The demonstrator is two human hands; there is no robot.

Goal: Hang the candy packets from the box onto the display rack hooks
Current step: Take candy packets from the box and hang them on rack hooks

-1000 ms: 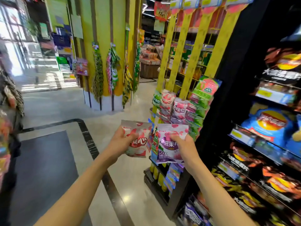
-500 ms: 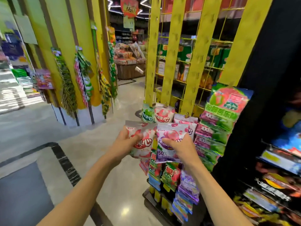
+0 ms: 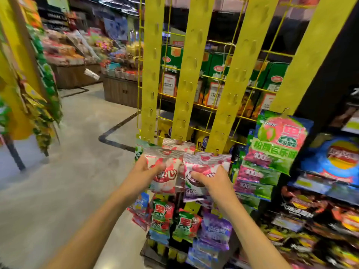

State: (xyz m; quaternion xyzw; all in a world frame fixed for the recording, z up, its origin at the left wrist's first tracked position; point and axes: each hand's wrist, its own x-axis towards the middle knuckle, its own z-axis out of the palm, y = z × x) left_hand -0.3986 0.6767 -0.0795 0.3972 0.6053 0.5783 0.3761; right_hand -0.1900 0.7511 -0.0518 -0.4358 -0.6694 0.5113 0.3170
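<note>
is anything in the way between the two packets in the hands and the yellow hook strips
Partly. The left hand holds a red packet and the right hand a purple packet, just below the yellow strips. Packets already hanging fill the lowest hooks right behind them; the hooks higher up look bare.

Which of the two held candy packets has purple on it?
The packet in the right hand: the purple-bottomed packet marked 50%. The red and white packet in the left hand shows no purple.
</note>
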